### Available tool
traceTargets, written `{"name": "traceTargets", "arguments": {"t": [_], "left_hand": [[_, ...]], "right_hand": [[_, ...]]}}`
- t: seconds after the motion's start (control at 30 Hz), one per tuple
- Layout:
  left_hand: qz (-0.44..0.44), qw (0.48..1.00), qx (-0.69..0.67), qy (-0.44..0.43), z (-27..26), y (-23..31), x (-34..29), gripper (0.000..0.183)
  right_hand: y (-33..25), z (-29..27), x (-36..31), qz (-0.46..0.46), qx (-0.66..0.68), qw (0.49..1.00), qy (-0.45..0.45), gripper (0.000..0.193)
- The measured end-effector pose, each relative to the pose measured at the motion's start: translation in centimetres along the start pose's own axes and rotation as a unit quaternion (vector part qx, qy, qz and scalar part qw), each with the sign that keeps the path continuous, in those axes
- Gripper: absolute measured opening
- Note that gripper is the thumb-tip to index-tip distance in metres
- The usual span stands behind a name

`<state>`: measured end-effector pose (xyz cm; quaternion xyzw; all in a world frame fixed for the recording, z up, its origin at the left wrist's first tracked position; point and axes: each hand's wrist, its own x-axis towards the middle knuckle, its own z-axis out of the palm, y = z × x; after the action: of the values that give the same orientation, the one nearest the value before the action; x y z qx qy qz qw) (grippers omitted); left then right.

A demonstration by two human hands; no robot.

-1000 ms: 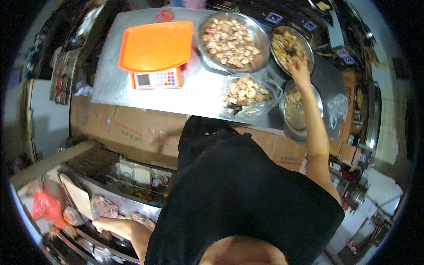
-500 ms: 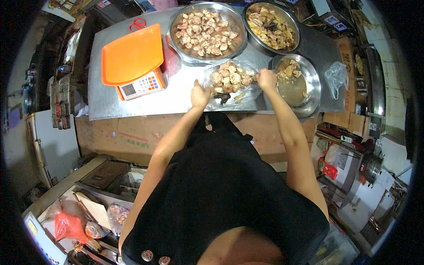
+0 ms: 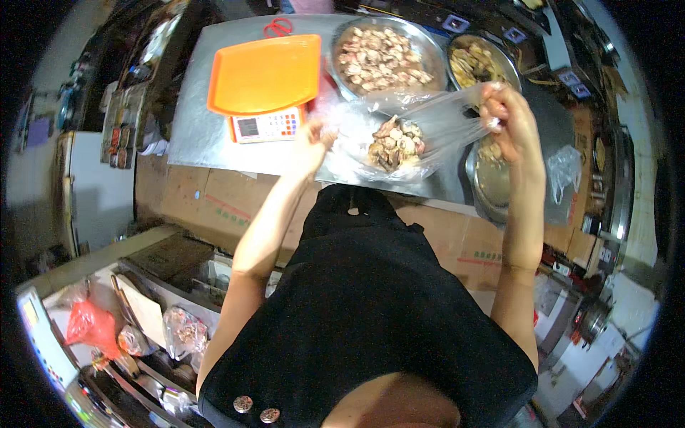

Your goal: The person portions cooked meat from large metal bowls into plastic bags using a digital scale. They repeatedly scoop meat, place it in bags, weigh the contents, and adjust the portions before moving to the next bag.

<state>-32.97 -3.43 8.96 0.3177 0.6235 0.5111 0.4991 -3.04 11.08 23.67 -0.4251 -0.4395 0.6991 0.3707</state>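
A clear plastic bag (image 3: pixel 442 118) is stretched between my two hands over the table's front edge. Pale chopped meat pieces (image 3: pixel 396 146), with a few darker bits, sit bunched inside it. My right hand (image 3: pixel 508 121) is raised and closed on the bag's right edge, pulling the film taut. At the bag's left side, near the scale, my left hand (image 3: pixel 315 143) has its fingers curled on the film; motion smears them a little. Behind the bag stands a wide steel basin (image 3: pixel 339 71) of chopped pale meat. A steel bowl (image 3: pixel 474 182) with a few pieces is partly hidden by my right hand and forearm.
An orange-tray scale (image 3: pixel 265 75) stands left on the metal table (image 3: pixel 196 135), with red-handled scissors (image 3: pixel 278 27) behind it. A second basin (image 3: pixel 515 68) holds yellowish meat at the back right. A crumpled clear bag (image 3: pixel 564 171) lies at the right.
My right hand has lifted and moved right, drawing the bag's edge up and out. The bag's film is spread wider and the meat inside has bunched together. The whole view has shifted.
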Motion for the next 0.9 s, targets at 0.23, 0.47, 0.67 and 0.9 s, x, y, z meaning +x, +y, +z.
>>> {"name": "traceTargets", "arguments": {"t": [0.23,0.47,0.67,0.9], "left_hand": [[0.194,0.978,0.050,0.050,-12.4,13.9,2.0,0.029],[0.254,0.883,0.360,0.160,-22.6,16.2,10.0,0.029],[0.177,0.843,0.468,0.197,-27.1,9.7,15.8,0.033],[0.126,0.932,0.295,0.169,-30.3,6.0,16.2,0.077]], "right_hand": [[-6.5,13.8,1.1,-0.115,0.055,0.972,-0.197,0.022],[-2.2,24.5,3.9,-0.213,0.017,0.957,-0.197,0.020],[8.3,25.4,9.9,-0.189,-0.137,0.957,-0.173,0.017],[11.1,22.7,12.1,-0.053,-0.186,0.972,-0.133,0.046]]}}
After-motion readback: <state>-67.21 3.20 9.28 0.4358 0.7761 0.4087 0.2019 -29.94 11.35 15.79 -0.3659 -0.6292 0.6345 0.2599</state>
